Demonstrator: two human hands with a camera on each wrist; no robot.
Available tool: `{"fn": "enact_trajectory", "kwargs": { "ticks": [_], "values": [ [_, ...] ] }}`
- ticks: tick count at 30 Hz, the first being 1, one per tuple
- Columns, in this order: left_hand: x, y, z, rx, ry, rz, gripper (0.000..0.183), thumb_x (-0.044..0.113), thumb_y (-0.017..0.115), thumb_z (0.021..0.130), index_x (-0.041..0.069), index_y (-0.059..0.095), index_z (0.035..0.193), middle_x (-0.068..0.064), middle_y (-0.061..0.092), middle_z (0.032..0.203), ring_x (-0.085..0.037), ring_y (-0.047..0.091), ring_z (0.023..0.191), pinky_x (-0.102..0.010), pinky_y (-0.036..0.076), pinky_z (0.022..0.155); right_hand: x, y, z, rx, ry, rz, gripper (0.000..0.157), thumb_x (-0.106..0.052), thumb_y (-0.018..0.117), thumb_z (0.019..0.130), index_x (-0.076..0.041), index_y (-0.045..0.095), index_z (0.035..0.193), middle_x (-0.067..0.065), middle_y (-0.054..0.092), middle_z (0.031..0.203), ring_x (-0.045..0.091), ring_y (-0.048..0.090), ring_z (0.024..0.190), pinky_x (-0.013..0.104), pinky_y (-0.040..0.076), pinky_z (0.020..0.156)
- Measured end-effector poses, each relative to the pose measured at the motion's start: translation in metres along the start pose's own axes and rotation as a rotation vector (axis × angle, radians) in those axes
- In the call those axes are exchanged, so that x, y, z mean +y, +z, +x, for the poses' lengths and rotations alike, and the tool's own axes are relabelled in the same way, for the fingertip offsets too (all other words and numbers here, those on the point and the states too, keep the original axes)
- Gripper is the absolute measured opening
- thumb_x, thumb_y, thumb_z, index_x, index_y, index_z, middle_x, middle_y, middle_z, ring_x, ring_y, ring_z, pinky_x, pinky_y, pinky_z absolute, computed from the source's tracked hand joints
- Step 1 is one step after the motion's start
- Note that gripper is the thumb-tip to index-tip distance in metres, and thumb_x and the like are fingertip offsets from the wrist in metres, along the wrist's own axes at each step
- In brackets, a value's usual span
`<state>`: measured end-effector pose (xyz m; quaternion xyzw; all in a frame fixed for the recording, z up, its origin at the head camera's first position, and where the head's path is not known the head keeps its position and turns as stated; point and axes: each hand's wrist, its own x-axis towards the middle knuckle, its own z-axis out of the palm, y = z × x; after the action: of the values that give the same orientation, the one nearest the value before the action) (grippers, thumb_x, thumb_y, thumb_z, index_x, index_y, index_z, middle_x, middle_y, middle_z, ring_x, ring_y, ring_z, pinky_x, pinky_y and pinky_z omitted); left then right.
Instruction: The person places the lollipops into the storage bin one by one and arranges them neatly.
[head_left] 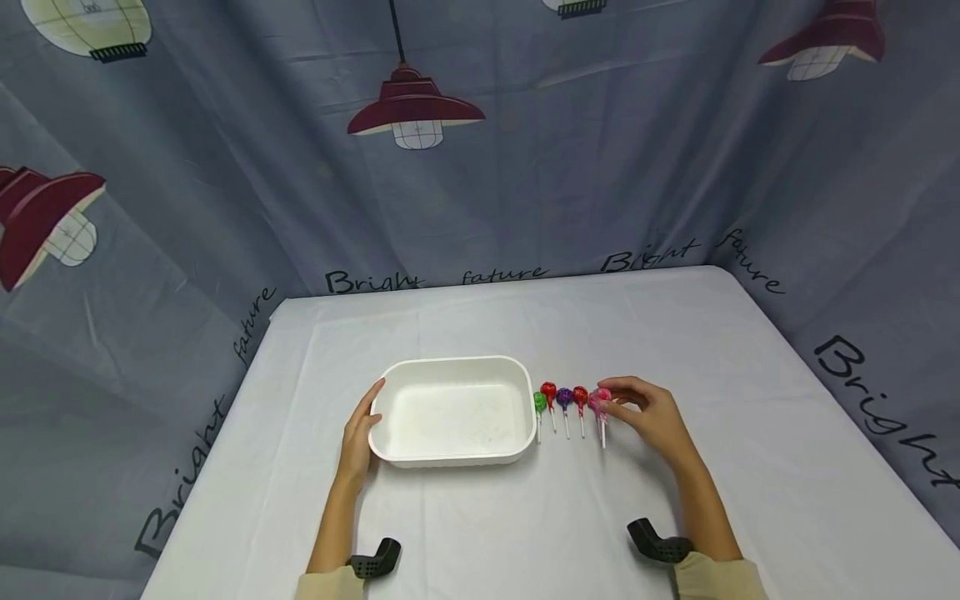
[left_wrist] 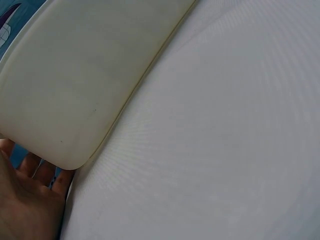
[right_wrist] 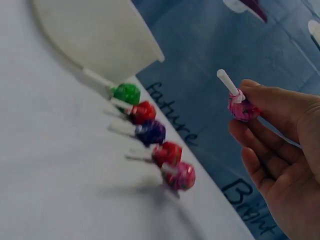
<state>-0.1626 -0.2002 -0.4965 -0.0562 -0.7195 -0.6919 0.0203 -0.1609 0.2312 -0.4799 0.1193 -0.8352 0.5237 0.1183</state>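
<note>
Right grip [head_left: 654,414] pinching, left grip [head_left: 358,439] straight-fingered against white tray [head_left: 453,417]'s left end. Tray lies left of right grip, long axis crosswise; lollipop row [head_left: 565,397] between, right grip nearer. Pinched pink lollipop [right_wrist: 241,109] at right fingertips, stick toward person.

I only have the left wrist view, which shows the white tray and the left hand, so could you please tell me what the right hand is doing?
Observer: The right hand pinches a pink lollipop between its fingers.
Operator: Thank you. Would you kindly tell me whether anything lies beside the tray?
Observer: Yes, in the head view a row of five more lollipops lies just to its right.
Operator: And which of those is closest to it, please?
Observer: The green lollipop, at the left end of the row as the head camera sees it.
</note>
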Motion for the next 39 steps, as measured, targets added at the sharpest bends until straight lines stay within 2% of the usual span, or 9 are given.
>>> {"fn": "enact_trajectory", "kwargs": {
  "ticks": [5,11,15,19,26,35,39],
  "values": [
    [-0.001,-0.001,0.000,-0.001,-0.009,0.010,0.053,0.001,0.029,0.091,0.010,0.034,0.143,-0.007,0.020,0.152,-0.016,0.011,0.139,-0.039,0.012,0.112,-0.021,0.005,0.014,-0.011,-0.057,0.090,0.031,-0.013,0.071,0.080,-0.002,0.064,0.108,0.008,0.065,0.101,0.012,0.058,0.091,0.017,0.044,0.086],
    [-0.002,-0.001,0.001,-0.003,-0.003,0.019,0.053,0.000,0.029,0.091,0.008,0.034,0.143,-0.006,0.021,0.151,-0.019,0.010,0.139,-0.041,0.011,0.112,-0.046,0.018,0.038,-0.031,-0.069,0.219,0.030,-0.008,0.069,0.081,-0.001,0.063,0.110,0.014,0.065,0.103,0.014,0.060,0.094,0.019,0.042,0.093],
    [-0.013,-0.003,0.004,-0.002,-0.008,0.006,0.054,-0.001,0.029,0.091,0.012,0.034,0.143,-0.003,0.021,0.151,-0.017,0.010,0.139,-0.041,0.011,0.112,-0.069,0.030,0.049,-0.059,-0.076,0.261,0.031,-0.001,0.067,0.081,0.004,0.062,0.111,0.018,0.063,0.105,0.016,0.060,0.095,0.023,0.042,0.094],
    [-0.026,-0.006,0.008,0.013,-0.006,0.010,0.054,0.001,0.029,0.092,0.017,0.037,0.143,0.000,0.022,0.151,-0.012,0.012,0.138,-0.039,0.012,0.112,-0.089,0.045,0.057,-0.105,-0.112,0.267,0.031,0.003,0.066,0.081,0.008,0.060,0.110,0.022,0.062,0.105,0.020,0.059,0.097,0.032,0.044,0.095],
    [-0.030,-0.007,0.009,0.034,0.013,0.027,0.054,0.005,0.031,0.091,0.022,0.040,0.141,0.002,0.025,0.150,-0.011,0.014,0.138,-0.039,0.013,0.112,-0.100,0.074,0.069,-0.178,-0.127,0.343,0.030,0.005,0.065,0.080,0.011,0.060,0.109,0.024,0.062,0.104,0.034,0.058,0.097,0.048,0.044,0.091],
    [-0.027,-0.007,0.009,0.023,0.003,0.030,0.054,0.003,0.030,0.092,0.021,0.039,0.142,0.002,0.024,0.150,-0.010,0.014,0.138,-0.038,0.013,0.112,-0.111,0.108,0.078,-0.253,-0.127,0.393,0.028,0.004,0.065,0.081,0.011,0.060,0.108,0.023,0.061,0.103,0.036,0.058,0.096,0.047,0.045,0.089],
    [-0.016,-0.005,0.006,0.012,-0.001,0.013,0.054,-0.001,0.029,0.091,0.016,0.037,0.143,-0.003,0.022,0.151,-0.013,0.012,0.139,-0.040,0.012,0.112,-0.115,0.122,0.082,-0.290,-0.105,0.401,0.028,0.003,0.065,0.081,0.010,0.061,0.107,0.022,0.062,0.103,0.036,0.058,0.096,0.045,0.047,0.088]
  ]
}}
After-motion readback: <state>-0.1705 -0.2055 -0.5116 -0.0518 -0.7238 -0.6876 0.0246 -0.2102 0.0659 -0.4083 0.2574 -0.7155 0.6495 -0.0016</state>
